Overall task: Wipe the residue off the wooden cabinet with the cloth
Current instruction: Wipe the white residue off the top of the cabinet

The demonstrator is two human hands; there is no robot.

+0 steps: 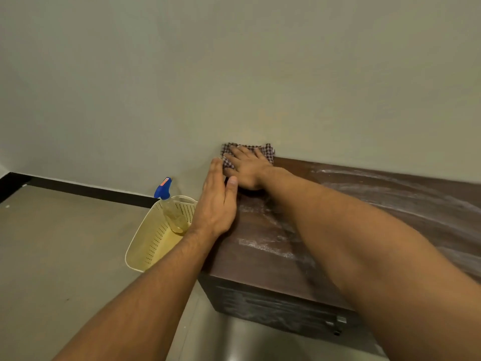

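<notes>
The dark wooden cabinet (pixel 263 267) stands against the wall, its top streaked with white powdery residue (pixel 263 247). My right hand (pixel 247 169) lies flat with fingers spread on a checkered cloth (pixel 269 151), pressing it onto the cabinet's far left corner by the wall. My left hand (pixel 217 201) sits cupped along the cabinet's left edge, fingers together, thumb resting on the top, just beside the cloth. It holds nothing.
A cream perforated plastic basket (pixel 148 246) sits on the floor left of the cabinet, with a blue-capped spray bottle (pixel 171 212) of yellowish liquid leaning in it. The plain wall rises right behind the cabinet. A black skirting runs along the floor.
</notes>
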